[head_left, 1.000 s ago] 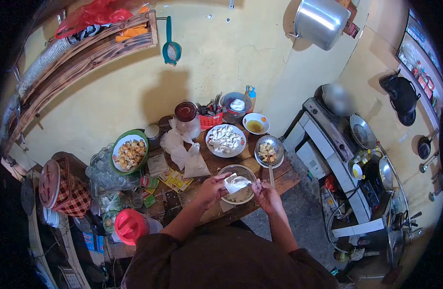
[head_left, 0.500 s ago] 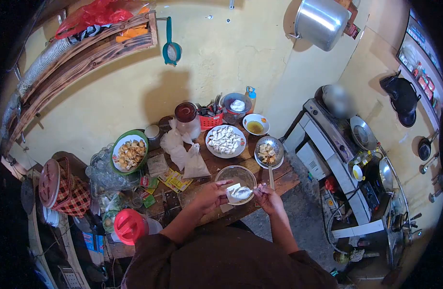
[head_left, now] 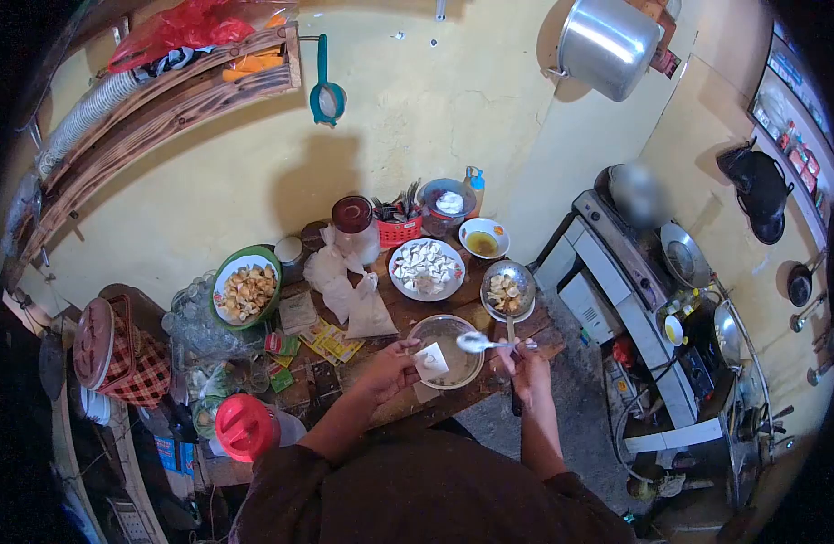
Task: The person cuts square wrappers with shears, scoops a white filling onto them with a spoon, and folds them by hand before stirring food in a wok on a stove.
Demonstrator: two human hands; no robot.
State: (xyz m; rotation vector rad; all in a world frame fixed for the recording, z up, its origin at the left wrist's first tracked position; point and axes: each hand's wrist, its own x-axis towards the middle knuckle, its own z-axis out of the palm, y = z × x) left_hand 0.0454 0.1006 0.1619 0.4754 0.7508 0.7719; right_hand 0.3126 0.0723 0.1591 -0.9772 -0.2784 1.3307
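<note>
My left hand pinches a small white square wrapper by its left edge, over the near left part of a round bowl. A little pale filling shows on the wrapper. To the right, my right hand holds a metal spoon, its bowl pointing left over the round bowl and coated with something white. Behind the bowl stands a plate full of white folded pieces. A strainer ladle with browned pieces rests on a dish beyond my right hand.
A green basin with browned pieces, bags of white powder, yellow packets and a red-lidded jug are on the left. A bowl of yellowish liquid and a red cutlery basket stand behind. The stove is at right.
The spoon has lifted away from the wrapper, moving up and right with my right hand. The wrapper, covered by the spoon before, now shows a small dab on it.
</note>
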